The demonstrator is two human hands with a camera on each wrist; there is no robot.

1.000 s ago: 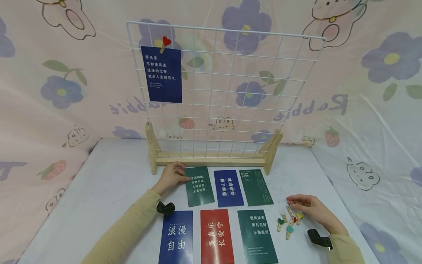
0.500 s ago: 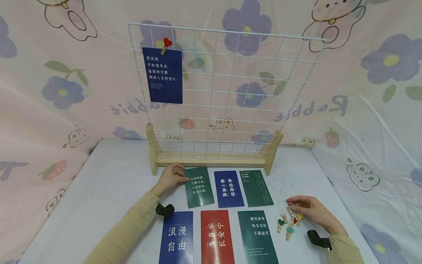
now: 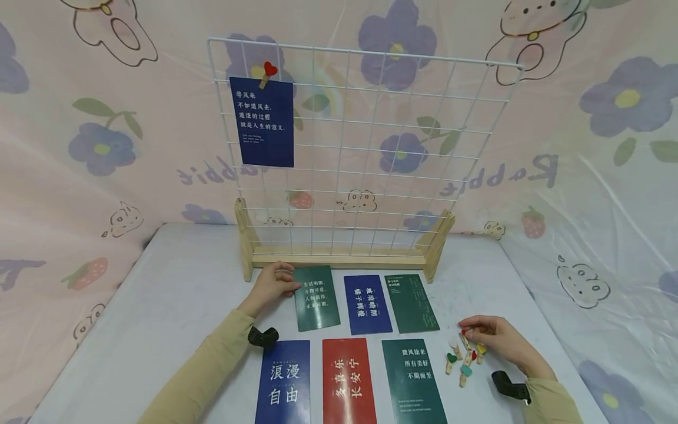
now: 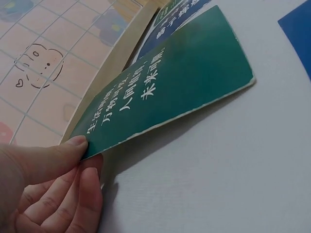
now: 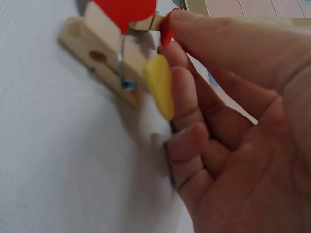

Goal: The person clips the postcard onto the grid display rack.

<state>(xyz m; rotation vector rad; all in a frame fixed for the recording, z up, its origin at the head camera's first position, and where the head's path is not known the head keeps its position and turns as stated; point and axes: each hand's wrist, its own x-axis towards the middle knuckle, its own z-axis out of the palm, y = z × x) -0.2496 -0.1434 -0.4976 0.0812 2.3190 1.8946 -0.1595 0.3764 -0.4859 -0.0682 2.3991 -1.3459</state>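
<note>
My left hand [image 3: 271, 288] pinches the upper left edge of a green card [image 3: 316, 297] with white writing. In the left wrist view the thumb [image 4: 53, 158] lies on top of the card, and its near edge stands off the white table. At the right, my right hand [image 3: 500, 338] is over a small group of wooden clothespins. Its thumb and finger pinch a clothespin with a red heart [image 5: 168, 28], whose wooden part is mostly hidden. Beside the fingers are a yellow-heart clothespin [image 5: 159, 87] and a larger-looking red heart [image 5: 127, 12].
A white wire grid [image 3: 365, 129] stands in a wooden base [image 3: 339, 261] behind the cards. A dark blue card [image 3: 265, 126] hangs on it from a red-heart clip [image 3: 269, 70]. More cards lie around, including a red one [image 3: 348, 380] and a blue one [image 3: 368, 303].
The green card has shifted slightly left and lifted in my left hand. At my right fingertips a red heart now shows; that hand has barely moved.
</note>
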